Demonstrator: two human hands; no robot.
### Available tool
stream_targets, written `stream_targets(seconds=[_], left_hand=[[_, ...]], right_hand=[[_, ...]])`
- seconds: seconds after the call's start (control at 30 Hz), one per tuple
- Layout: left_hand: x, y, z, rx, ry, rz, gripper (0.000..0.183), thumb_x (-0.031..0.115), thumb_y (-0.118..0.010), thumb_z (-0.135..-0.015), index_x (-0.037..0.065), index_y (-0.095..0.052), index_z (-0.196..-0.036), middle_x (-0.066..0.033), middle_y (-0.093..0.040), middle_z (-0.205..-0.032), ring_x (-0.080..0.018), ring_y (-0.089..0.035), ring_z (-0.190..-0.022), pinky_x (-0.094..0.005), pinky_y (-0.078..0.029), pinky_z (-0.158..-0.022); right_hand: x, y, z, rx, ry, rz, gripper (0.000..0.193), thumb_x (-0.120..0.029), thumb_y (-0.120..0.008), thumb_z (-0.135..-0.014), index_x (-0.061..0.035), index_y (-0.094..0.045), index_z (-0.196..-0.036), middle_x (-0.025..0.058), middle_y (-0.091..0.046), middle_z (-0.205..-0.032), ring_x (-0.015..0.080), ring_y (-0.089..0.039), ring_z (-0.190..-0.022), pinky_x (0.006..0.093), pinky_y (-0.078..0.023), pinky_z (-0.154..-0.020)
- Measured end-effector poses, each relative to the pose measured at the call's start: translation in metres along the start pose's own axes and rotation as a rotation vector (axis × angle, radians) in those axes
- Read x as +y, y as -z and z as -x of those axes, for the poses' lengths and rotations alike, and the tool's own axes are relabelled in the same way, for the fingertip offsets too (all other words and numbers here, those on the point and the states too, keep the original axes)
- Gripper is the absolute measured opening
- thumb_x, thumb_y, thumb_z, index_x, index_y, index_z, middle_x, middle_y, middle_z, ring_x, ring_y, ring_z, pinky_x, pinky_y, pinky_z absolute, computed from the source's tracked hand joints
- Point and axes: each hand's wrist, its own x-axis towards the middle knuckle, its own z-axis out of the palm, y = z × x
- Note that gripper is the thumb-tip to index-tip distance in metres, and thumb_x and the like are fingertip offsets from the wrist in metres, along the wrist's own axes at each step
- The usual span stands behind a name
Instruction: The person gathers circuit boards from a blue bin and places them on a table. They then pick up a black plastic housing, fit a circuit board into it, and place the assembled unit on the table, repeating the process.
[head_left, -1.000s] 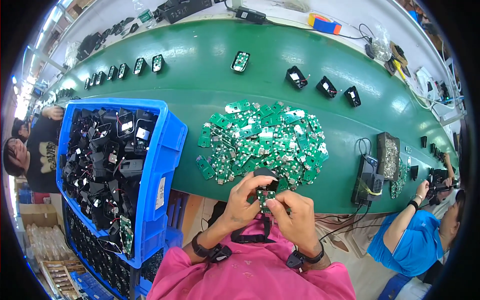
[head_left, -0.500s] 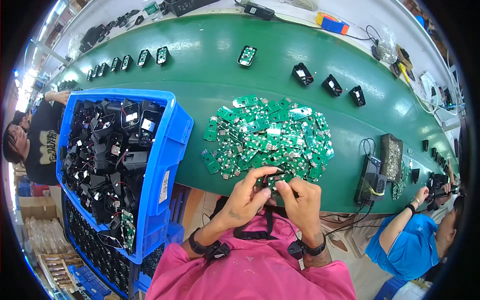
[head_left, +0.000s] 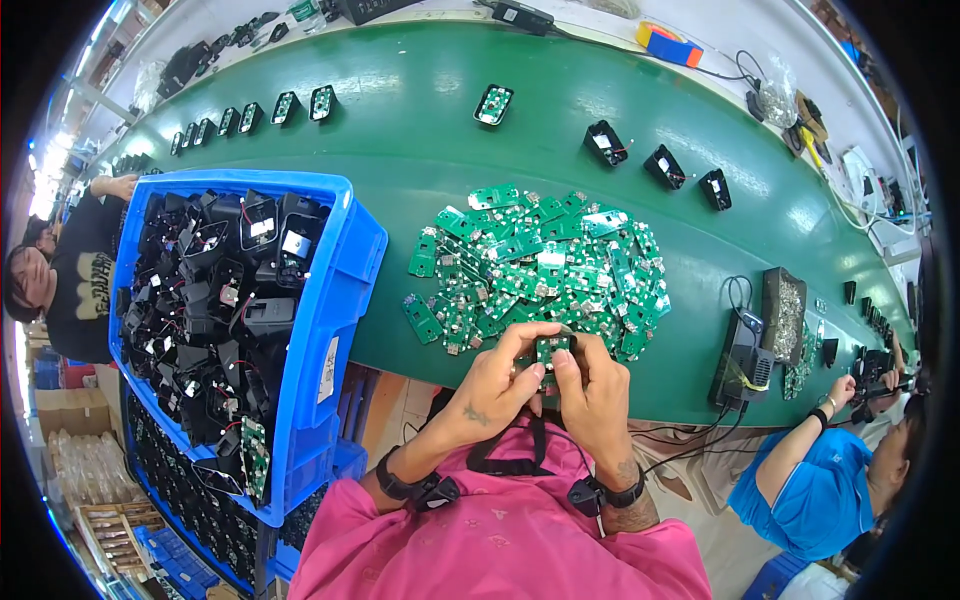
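Observation:
Close to my body, at the near edge of the bench, a small green circuit board [head_left: 547, 346] sits in the mouth of a black plastic housing, mostly covered by my fingers. My left hand [head_left: 497, 388] is closed around the housing from the left. On the other side my right hand [head_left: 594, 394] grips it too, its thumb pressing on the face of the board. Just beyond both hands lies a heap of green circuit boards [head_left: 550, 262]. How deep the held board sits cannot be made out.
A blue crate [head_left: 345, 290] full of black housings stands at left. Far back are a row of fitted housings [head_left: 285, 107], a single fitted one [head_left: 493, 104] and three open housings [head_left: 664, 167]. A black power unit [head_left: 742, 358] lies right, near a co-worker in blue [head_left: 805, 490].
The board has turned to face upward and lies straighter in the housing. My right hand has shifted slightly left, its thumb now on the board's face.

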Motion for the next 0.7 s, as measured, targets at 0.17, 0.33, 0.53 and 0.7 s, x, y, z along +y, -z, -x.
stream_targets(seconds=[0.17, 0.33, 0.53, 0.7], left_hand=[[-0.006, 0.001, -0.003, 0.032, 0.031, 0.109, 0.042, 0.002, -0.041, -0.097, 0.001, -0.035, -0.138, -0.0131, -0.057, -0.107, -0.0116, -0.062, -0.065, -0.0242, -0.05, -0.052], [0.001, 0.008, -0.005, 0.001, 0.178, 0.299, 0.042, 0.002, -0.041, -0.096, 0.002, -0.034, -0.138, -0.0138, -0.056, -0.11, -0.0159, -0.067, -0.072, -0.0242, -0.055, -0.049], [-0.004, 0.012, -0.011, -0.008, 0.049, 0.211, 0.041, 0.0, -0.041, -0.097, 0.0, -0.034, -0.138, -0.0135, -0.057, -0.108, -0.0157, -0.066, -0.07, -0.0256, -0.058, -0.056], [-0.004, 0.015, -0.009, 0.008, 0.102, 0.242, 0.042, -0.001, -0.044, -0.095, 0.0, -0.037, -0.137, -0.0141, -0.06, -0.106, -0.015, -0.067, -0.072, -0.0256, -0.058, -0.056]], right_hand=[[-0.003, -0.004, -0.002, -0.028, 0.02, -0.024, 0.041, -0.014, -0.054, -0.098, -0.0018, -0.048, -0.136, 0.018, -0.062, -0.07, 0.0288, -0.065, -0.06, 0.0386, -0.048, -0.056], [-0.009, -0.001, -0.004, -0.106, -0.027, -0.034, 0.042, -0.013, -0.054, -0.097, -0.0027, -0.048, -0.138, 0.0169, -0.058, -0.067, 0.0283, -0.06, -0.056, 0.0372, -0.046, -0.056], [-0.001, -0.012, -0.003, -0.016, -0.072, -0.115, 0.032, -0.014, -0.057, -0.096, -0.0035, -0.055, -0.126, 0.0101, -0.057, -0.063, 0.0187, -0.058, -0.053, 0.0329, -0.044, -0.051], [0.0, -0.011, -0.006, -0.026, -0.049, -0.15, 0.028, -0.013, -0.057, -0.096, -0.0067, -0.058, -0.123, 0.0067, -0.059, -0.065, 0.0129, -0.057, -0.052, 0.0299, -0.043, -0.048]])
